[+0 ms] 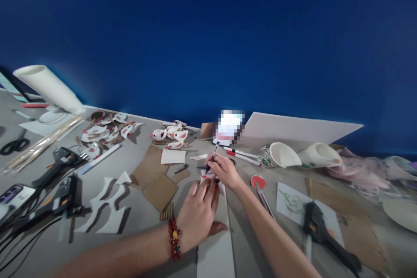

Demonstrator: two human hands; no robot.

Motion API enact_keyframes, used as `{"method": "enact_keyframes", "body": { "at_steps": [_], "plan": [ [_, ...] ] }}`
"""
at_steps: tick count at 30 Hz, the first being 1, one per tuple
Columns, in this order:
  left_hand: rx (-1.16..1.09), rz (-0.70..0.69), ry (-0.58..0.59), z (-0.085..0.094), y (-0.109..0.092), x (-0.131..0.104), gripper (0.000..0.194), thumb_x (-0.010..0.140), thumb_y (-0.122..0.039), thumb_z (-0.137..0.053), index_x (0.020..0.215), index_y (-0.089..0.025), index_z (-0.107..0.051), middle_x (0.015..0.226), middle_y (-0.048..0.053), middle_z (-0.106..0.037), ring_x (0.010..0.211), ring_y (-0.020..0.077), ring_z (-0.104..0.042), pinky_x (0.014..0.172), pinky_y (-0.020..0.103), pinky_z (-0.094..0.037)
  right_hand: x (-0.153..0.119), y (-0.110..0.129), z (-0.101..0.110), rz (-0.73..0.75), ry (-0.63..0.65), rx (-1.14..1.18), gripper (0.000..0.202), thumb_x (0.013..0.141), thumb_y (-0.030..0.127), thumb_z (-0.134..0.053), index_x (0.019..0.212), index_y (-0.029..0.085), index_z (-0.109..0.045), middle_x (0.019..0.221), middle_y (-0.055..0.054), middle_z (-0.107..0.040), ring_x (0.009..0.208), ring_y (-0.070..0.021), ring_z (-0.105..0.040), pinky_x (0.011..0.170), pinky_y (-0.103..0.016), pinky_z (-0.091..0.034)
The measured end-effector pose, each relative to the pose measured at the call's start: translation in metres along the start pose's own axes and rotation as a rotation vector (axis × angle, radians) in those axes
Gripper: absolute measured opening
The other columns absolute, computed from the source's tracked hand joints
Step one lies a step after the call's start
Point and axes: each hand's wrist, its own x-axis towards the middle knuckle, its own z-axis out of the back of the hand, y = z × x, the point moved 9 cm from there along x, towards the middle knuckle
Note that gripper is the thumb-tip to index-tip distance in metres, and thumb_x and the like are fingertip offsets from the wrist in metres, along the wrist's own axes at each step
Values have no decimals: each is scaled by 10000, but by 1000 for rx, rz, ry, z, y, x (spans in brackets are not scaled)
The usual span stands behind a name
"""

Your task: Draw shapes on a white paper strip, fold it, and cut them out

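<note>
My left hand, with a red bead bracelet at the wrist, lies over a white strip. Its fingertips press on a small white piece with red marks. In my right hand is a dark pen, pinched between thumb and fingers, its lower end close to that piece. Both hands are side by side and nearly touch. My left fingers cover part of the small piece.
White paper birds stand at the back. Cardboard pieces and cut white shapes lie left. Glue guns rest at the left and right. Markers and paper cups are right of a lit screen.
</note>
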Motion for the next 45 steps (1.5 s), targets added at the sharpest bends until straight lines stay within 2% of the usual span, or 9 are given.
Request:
{"method": "enact_keyframes", "body": {
  "at_steps": [6,15,23,29,37,45],
  "plan": [
    [3,-2,0,-1,0,0,901,854,-731,-407,1427,-36,-418,1460,220,-425,1286,336,-388,1060,480,-292,2,3,0,-3,12,-7,164,862,188,-445,811,208,-600,568,43,-507,541,-131,-503,558,-225,-383],
    [1,-14,9,0,1,-1,885,874,-730,-358,1429,-43,-417,1458,207,-433,1291,331,-388,1059,478,-284,2,-10,3,-48,6,-2,156,883,221,-445,833,203,-592,543,54,-518,507,-118,-512,528,-210,-385],
    [-7,-17,9,0,1,0,883,886,-733,-304,1415,-39,-435,1445,204,-450,1286,326,-393,1065,482,-274,0,-11,8,-42,-9,-31,157,895,227,-456,851,202,-605,568,45,-575,540,-121,-555,572,-213,-418],
    [4,-21,15,-1,1,-1,888,869,-736,-356,1420,-43,-427,1464,214,-421,1285,330,-386,1061,486,-281,-5,-15,14,-40,-22,-11,161,907,239,-454,866,201,-605,593,33,-603,549,-128,-563,580,-223,-434],
    [-10,-25,15,3,3,1,873,861,-744,-362,1406,-69,-455,1433,200,-460,1272,333,-385,1061,486,-267,-15,-19,20,6,-40,-34,184,928,275,-462,895,193,-624,703,-6,-644,651,-156,-602,645,-249,-463],
    [-10,-33,13,6,3,2,891,856,-767,-305,1382,-72,-487,1417,208,-466,1253,336,-392,1066,500,-247,-21,-20,23,82,-73,-53,225,934,262,-471,795,179,-628,969,-62,-678,843,-180,-624,778,-284,-486]
  ]
}}
